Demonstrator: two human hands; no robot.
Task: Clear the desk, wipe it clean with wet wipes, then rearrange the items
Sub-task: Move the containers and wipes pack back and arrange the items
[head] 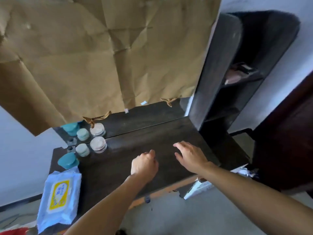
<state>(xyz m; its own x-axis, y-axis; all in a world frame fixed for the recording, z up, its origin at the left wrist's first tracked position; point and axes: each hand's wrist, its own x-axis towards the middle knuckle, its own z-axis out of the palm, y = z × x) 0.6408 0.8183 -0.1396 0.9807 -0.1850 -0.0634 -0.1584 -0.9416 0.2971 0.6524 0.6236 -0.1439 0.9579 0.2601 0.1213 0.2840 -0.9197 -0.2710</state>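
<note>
Dark wood table, seen from above and in front. Along its back edge stands a mirror, mostly covered by creased brown paper; only a low strip of glass shows.

Wet wipes pack: blue-white, with a yellow label. It lies flat at the front left corner, its near end over the front edge.

Behind the pack, along the left edge:
- teal lidded jar, just beyond the pack's far end
- pale green jar, near the back edge
- clear round jar, beside the green one and close to the mirror

All three are reflected in the glass strip.

Left hand: over the middle of the table, knuckles up, fingers curled under, thumb forward. The underside is hidden, so I cannot tell whether it holds anything.

Right hand: over the right half of the table, palm down, fingers straight and slightly spread, pointing toward the back left. It grips nothing. I cannot tell whether it touches the surface or hovers above it. The two hands are near each other but apart.

Right of the table, a tall dark shelf unit rises from the back right corner. A white object, too unclear to identify, sits below the front right edge.
</note>
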